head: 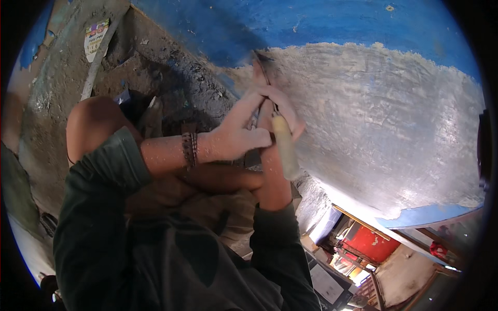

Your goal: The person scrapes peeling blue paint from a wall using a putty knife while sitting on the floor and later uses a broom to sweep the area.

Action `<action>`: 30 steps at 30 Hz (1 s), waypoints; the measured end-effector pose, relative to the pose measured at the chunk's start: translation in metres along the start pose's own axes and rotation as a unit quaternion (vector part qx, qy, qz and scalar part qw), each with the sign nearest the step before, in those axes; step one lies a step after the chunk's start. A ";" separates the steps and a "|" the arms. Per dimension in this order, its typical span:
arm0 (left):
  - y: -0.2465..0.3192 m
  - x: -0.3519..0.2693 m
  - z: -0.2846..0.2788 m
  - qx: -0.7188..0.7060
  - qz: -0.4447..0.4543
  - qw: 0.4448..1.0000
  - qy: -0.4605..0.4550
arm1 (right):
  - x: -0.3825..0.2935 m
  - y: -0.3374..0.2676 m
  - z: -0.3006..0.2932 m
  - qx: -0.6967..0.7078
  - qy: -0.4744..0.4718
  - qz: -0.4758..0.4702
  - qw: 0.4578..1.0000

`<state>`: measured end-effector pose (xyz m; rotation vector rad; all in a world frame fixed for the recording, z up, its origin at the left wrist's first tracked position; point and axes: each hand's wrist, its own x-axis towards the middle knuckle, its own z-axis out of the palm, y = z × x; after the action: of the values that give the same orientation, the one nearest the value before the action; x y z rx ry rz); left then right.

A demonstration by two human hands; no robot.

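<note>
A slim metal-bladed hand tool, perhaps a scraper, has a pale yellowish handle (286, 149) that points down across my right wrist. Its blade runs up between my hands, with the tip against a broad painted surface (350, 105), close to the edge between blue paint and bare grey. My left hand (237, 132), dusty and with a braided bracelet at the wrist, reaches in from the left and grips the blade part. My right hand (290, 110) is closed around the same part; its fingers partly overlap my left hand's. Blurring hides the exact finger placement.
Rough, dirty ground (50, 112) with flakes and rubble lies at the left, close to my bent knee (97, 124). A printed paper (95, 41) and a pale strip (97, 64) are at the upper left. At lower right are a dark box (330, 287) and a red panel (373, 245).
</note>
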<state>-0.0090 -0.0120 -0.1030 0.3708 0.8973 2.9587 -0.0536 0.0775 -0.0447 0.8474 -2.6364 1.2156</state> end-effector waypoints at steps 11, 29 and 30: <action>0.000 -0.005 0.006 -0.037 -0.002 0.998 0.055 | 0.005 -0.012 0.000 0.005 -0.042 0.007 0.999; 0.021 -0.003 0.021 -0.035 0.014 0.999 0.024 | 0.013 -0.035 -0.011 -0.108 0.016 -0.051 0.993; 0.026 -0.002 0.020 -0.040 0.018 0.998 0.043 | 0.015 -0.039 -0.008 -0.088 -0.014 -0.021 0.996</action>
<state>-0.0012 -0.0234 -0.0733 0.2603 0.7853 3.0535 -0.0462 0.0568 -0.0083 0.8886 -2.6834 0.9500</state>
